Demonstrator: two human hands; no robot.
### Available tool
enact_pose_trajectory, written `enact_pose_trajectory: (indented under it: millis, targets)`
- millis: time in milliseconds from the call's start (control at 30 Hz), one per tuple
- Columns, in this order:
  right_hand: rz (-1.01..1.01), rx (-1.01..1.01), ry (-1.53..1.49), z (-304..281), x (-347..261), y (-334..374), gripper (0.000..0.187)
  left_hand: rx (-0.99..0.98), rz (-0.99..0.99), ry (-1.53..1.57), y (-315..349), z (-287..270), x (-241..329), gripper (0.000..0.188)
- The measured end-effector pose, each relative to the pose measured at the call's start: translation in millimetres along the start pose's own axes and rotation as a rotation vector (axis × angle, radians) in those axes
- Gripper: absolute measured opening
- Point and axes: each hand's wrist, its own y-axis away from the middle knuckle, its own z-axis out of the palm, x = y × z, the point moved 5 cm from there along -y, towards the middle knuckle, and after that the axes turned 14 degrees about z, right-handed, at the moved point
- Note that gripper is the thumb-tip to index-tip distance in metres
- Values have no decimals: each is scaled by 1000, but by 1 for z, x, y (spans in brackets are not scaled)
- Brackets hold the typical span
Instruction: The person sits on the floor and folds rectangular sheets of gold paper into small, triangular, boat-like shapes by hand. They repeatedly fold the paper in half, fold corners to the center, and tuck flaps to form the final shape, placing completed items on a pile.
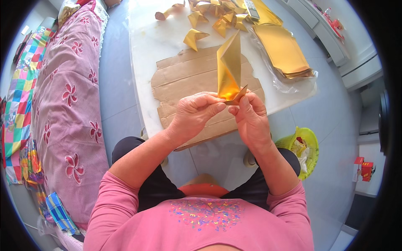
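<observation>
Between my two hands is a partly folded sheet of gold paper (229, 69), its tall pointed part standing up and its lower end creased into a small flap. My left hand (196, 109) pinches the left side of the lower end between thumb and fingers. On the right side, my right hand (253, 115) pinches the small flap at the corner. The paper is held above a brown cardboard sheet (188, 79) that lies on the white table (144, 50). Several folded gold paper pieces (195, 39) sit at the far side of the table.
A stack of gold paper sheets (282, 50) rests on clear plastic at the table's right. Behind it lies a remote-like device (251, 9). On the floor at right stands a green basket (310, 161) with waste inside. A pink flowered cover (69, 117) drapes furniture at left.
</observation>
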Motion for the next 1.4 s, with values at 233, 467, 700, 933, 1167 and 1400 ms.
enact_pose_trajectory:
  millis: [233,467,700,933,1167,1400]
  targets:
    - [119,-68,-36,-3,0,-6,10,-85,-16,-70,0,1,-6,11]
    - [164,56,-58,-10,0,-6,11,-75,26,-83,1,2,-4,10]
    - [205,193,-77,-14,13,-6,9,108,-90,51,10,2,-15,17]
    - [144,223,-67,-7,16,-7,11,198,10,-21,10,8,-10,43]
    - [121,228,-70,-5,19,-7,12,178,1,-67,12,4,-5,51]
    - [100,225,-35,-8,22,-9,14,179,-16,-75,12,3,-4,52]
